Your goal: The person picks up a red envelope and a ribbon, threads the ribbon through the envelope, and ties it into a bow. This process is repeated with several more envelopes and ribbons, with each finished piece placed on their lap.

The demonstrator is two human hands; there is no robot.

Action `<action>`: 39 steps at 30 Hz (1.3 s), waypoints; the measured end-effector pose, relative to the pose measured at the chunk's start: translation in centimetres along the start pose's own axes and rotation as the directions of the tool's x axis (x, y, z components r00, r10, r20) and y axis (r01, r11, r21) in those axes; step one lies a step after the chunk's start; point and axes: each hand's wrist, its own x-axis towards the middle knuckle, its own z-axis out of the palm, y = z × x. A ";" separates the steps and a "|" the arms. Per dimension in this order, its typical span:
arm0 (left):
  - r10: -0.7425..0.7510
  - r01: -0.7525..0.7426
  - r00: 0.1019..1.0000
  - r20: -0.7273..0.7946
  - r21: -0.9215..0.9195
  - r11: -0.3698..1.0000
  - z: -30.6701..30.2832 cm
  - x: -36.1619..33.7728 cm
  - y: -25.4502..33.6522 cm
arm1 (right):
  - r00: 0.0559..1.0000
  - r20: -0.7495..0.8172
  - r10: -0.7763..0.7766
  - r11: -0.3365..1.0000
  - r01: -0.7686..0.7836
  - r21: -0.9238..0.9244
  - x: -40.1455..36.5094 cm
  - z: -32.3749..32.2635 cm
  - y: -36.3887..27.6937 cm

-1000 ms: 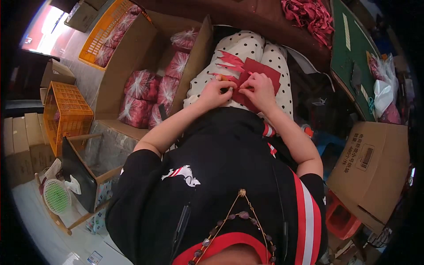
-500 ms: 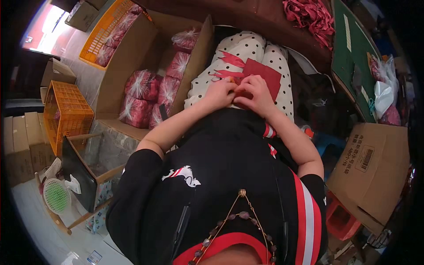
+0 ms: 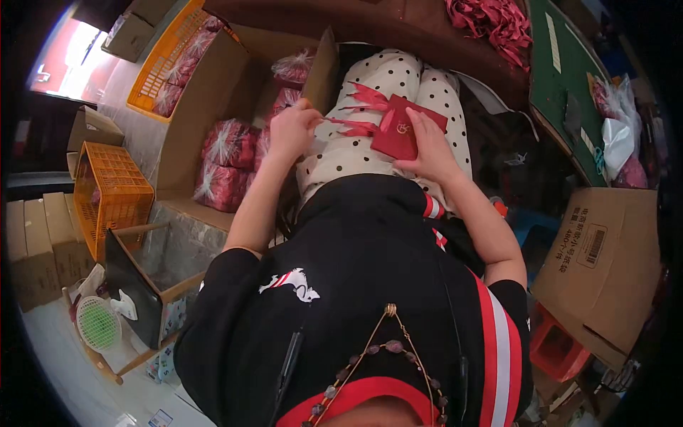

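A small flat dark red gift packet point(image 3: 398, 135) with a gold emblem lies on my lap, over white polka-dot cloth point(image 3: 334, 160). Pink-red ribbons point(image 3: 368, 97) spread from its left edge. My right hand point(image 3: 434, 149) grips the packet, fingers laid over its right part and thumb at the lower edge. To the left of the packet, beside the carton wall, my left hand point(image 3: 293, 132) is closed in a pinch. A thin stretch of ribbon point(image 3: 338, 122) runs from those fingers back towards the packet.
An open carton point(image 3: 178, 153) at left holds several plastic-wrapped red bundles point(image 3: 229, 142). Orange crates point(image 3: 114, 181) stand further left. A heap of red ribbon point(image 3: 491, 28) lies on the brown cloth ahead. A green board point(image 3: 562, 92) and closed carton point(image 3: 597, 263) are at right.
My hands were together at the packet. The left hand has moved away to the left, with ribbon in its fingers. My right hand now lies over the packet, whose gold emblem shows.
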 end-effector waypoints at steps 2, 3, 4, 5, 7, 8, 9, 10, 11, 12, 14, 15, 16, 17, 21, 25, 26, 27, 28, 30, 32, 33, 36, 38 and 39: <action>0.002 -0.006 0.998 0.064 0.063 0.998 -0.2 -0.3 -0.7 | 0.999 0.037 -0.006 1.000 0.006 -0.003 0.2 0.4 0.1; -0.025 0.022 0.998 0.054 0.054 0.998 0.4 -0.4 -0.7 | 0.999 -0.038 -0.032 0.999 0.032 -0.024 0.2 0.5 -0.2; -0.054 0.053 0.998 0.042 0.042 0.998 0.8 -0.4 -0.8 | 0.999 -0.041 -0.034 0.999 0.033 -0.027 0.1 0.2 -0.2; -0.033 0.028 0.996 0.087 0.059 0.998 0.9 -0.3 -1.1 | 0.998 -0.008 -0.056 0.998 0.056 0.026 0.2 -0.4 -0.2; 0.009 -0.009 0.998 0.064 -0.010 1.000 0.2 0.1 1.0 | 0.998 0.006 -0.070 0.989 0.069 0.128 0.5 -2.0 -0.7; 0.055 -0.051 0.997 0.046 -0.083 0.995 -0.2 0.5 2.6 | 0.994 -0.007 -0.113 0.977 0.113 0.183 0.7 -2.5 -0.5; 0.128 -0.114 0.968 0.218 -0.076 0.991 -0.7 0.6 4.1 | 0.988 -0.020 -0.152 0.961 0.153 0.232 0.8 -3.2 -0.3; 0.260 -0.242 0.940 0.219 -0.106 0.964 -0.2 0.8 5.1 | 0.981 -0.093 -0.169 0.962 0.185 0.201 0.9 -4.7 -1.3; 0.386 -0.365 0.897 0.213 -0.135 0.921 0.6 1.2 6.1 | 0.970 -0.110 -0.217 0.960 0.232 0.157 1.2 -5.7 -1.4; 0.527 -0.529 0.848 -0.057 -0.072 0.845 1.7 1.6 7.0 | 0.956 -0.122 -0.266 0.953 0.280 0.115 1.4 -6.8 -1.5; 0.520 -0.533 0.845 -0.129 -0.114 0.838 2.5 2.8 7.4 | 0.959 -0.082 -0.270 0.960 0.275 0.061 1.8 -9.5 -1.9; 0.504 -0.531 0.844 -0.183 -0.152 0.834 2.1 3.7 8.0 | 0.980 -0.030 -0.196 0.948 0.197 0.250 2.1 -11.1 -2.1; 0.498 -0.550 0.824 -0.270 -0.169 0.818 1.6 4.7 8.5 | 0.991 0.036 -0.130 0.897 0.102 0.430 2.2 -12.1 -2.1; 0.444 -0.510 0.851 -0.281 -0.243 0.825 1.0 5.5 8.9 | 0.954 -0.260 -0.147 0.836 0.261 0.483 2.5 -12.0 -0.7; 0.055 -0.016 0.998 0.037 -0.675 0.737 -0.6 7.3 10.2 | 0.685 -0.587 0.431 0.868 -0.138 0.476 5.2 -14.8 9.8; -0.036 0.179 0.947 0.320 -0.430 0.885 3.0 7.7 8.5 | 0.461 -0.656 0.597 0.676 -0.730 0.102 6.3 -17.3 21.3; 0.014 0.055 0.984 0.179 -0.374 0.926 5.3 7.3 7.5 | 0.441 -0.597 0.670 0.593 -0.802 0.072 6.8 -18.1 22.2; 0.076 -0.060 0.996 0.042 -0.298 0.953 7.8 6.9 6.3 | 0.442 -0.602 0.665 0.596 -0.800 0.071 7.5 -18.8 22.1; 0.065 -0.044 0.996 0.053 -0.327 0.944 7.6 6.6 6.6 | 0.425 -0.543 0.724 0.495 -0.869 -0.019 8.2 -19.4 21.8; 0.075 -0.078 0.997 -0.026 -0.145 0.986 7.0 5.5 7.7 | 0.393 -0.480 0.784 0.386 -0.915 -0.119 9.1 -19.7 22.7; 0.126 -0.120 0.988 -0.090 0.075 0.990 6.2 4.6 8.4 | 0.383 -0.475 0.792 0.383 -0.918 -0.103 9.6 -19.5 25.4; 0.116 -0.110 0.990 -0.084 0.075 0.991 5.3 4.1 9.0 | 0.323 -0.525 0.788 0.372 -0.928 -0.013 9.4 -19.7 24.1; 0.038 -0.046 0.995 0.088 0.084 0.995 3.9 2.8 9.8 | 0.380 -0.633 0.675 0.703 -0.593 0.393 7.8 -20.2 28.6; 0.012 -0.018 0.995 0.096 0.060 0.998 4.9 2.1 9.1 | 0.275 -0.681 0.678 0.708 0.004 0.706 8.4 -21.5 31.1; 0.010 -0.013 0.995 0.102 0.032 0.999 5.5 1.7 8.6 | 0.173 -0.654 0.736 0.642 0.129 0.756 8.3 -23.4 28.8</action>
